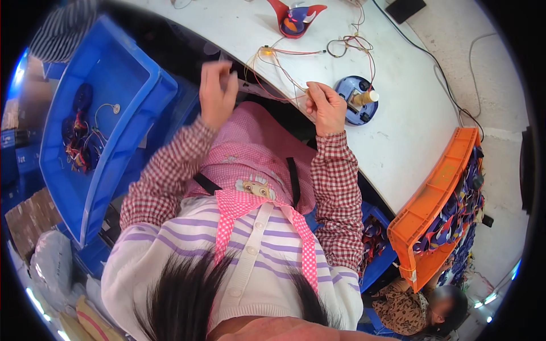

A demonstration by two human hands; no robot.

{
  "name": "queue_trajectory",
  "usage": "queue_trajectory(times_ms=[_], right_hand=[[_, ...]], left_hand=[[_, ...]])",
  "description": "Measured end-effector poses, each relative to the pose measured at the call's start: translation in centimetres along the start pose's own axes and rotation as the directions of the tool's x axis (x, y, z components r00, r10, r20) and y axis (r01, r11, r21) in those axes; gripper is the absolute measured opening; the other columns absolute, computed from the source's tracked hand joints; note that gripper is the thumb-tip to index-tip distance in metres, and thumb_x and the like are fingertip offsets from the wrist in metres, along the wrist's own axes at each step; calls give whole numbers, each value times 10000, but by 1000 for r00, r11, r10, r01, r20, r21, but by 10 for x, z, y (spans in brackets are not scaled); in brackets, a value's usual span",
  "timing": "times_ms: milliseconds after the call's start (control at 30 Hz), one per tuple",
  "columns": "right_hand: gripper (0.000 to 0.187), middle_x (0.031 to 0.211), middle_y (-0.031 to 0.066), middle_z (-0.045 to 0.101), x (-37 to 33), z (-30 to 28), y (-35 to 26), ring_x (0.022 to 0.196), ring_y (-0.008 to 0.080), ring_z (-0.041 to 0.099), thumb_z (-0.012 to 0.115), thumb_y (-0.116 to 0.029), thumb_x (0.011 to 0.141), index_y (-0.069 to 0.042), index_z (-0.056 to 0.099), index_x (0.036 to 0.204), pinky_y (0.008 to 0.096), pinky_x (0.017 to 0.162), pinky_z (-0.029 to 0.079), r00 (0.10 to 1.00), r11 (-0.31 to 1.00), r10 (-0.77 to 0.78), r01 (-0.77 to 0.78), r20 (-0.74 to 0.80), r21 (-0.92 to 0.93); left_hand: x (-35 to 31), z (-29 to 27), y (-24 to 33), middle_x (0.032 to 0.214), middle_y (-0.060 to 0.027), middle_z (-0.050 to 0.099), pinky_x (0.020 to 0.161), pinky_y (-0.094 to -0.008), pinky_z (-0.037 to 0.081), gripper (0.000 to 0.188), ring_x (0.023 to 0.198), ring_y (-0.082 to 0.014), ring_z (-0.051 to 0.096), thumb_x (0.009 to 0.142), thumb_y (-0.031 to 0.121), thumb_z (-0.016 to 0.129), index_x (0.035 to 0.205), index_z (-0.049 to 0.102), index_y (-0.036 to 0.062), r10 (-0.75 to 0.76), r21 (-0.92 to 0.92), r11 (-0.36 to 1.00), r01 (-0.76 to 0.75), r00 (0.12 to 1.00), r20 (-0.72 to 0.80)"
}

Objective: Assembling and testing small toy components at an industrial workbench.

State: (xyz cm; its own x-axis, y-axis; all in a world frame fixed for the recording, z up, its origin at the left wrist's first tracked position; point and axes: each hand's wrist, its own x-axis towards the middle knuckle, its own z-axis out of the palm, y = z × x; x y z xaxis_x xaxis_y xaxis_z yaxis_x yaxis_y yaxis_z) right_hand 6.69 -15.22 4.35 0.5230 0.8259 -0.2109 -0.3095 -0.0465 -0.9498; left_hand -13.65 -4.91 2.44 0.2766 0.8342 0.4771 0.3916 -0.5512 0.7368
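My right hand [327,109] is closed in a pinch on thin wires [289,78] at the near edge of the white table. These wires run to a small part glowing yellow [266,51] on the tabletop. My left hand [218,94] is raised over the gap between the table and a blue bin, thumb and fingers apart, with nothing visible in it. Right beside my right hand stands a round blue device [348,85] with a pale cylinder [364,98] on it. Farther back sits a red and purple toy piece [296,20].
At left, a blue bin [108,42] holds dark wired pieces [82,133]. An orange crate [432,187] of purple and red pieces stands at the table's right end. Cables [438,62] trail along the table's far right. Another person [404,310] is at lower right.
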Motion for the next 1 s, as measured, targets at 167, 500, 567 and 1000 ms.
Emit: queue_trajectory(times_ms=[167,500,567,1000], right_hand=[[217,745,69,596,-3,0,3,570,104,510,611,-110,878,51,626,1023,186,503,427,999,1000,-2,1,40,7],[217,793,86,591,-14,13,-13,653,137,557,596,-82,882,51,619,1052,199,595,484,997,996,27,-21,69,-92],[219,799,87,588,-19,16,-18,666,141,562,595,-79,882,50,618,1058,200,604,488,996,990,32,-21,77,-141],[181,826,65,547,-56,70,20,618,113,519,592,-51,876,6,536,1039,199,573,459,1000,1000,-5,4,29,26]], left_hand=[[-46,45,-98,1122,-156,494,750,-284,481,454,909,-233,552,805,104,595,1217,451,-17,-120,-2,993,122,980,159],[-45,24,-53,867,-90,603,681,-226,490,242,738,-157,594,868,107,576,1074,576,-21,-388,-418,581,698,689,612],[-43,8,-25,832,-80,607,661,-213,490,210,713,-145,594,878,109,573,1045,590,-18,-413,-476,439,762,641,647],[-21,-5,25,736,-17,580,440,-136,368,103,553,-52,518,889,147,586,918,585,48,-297,-520,71,852,515,804]])
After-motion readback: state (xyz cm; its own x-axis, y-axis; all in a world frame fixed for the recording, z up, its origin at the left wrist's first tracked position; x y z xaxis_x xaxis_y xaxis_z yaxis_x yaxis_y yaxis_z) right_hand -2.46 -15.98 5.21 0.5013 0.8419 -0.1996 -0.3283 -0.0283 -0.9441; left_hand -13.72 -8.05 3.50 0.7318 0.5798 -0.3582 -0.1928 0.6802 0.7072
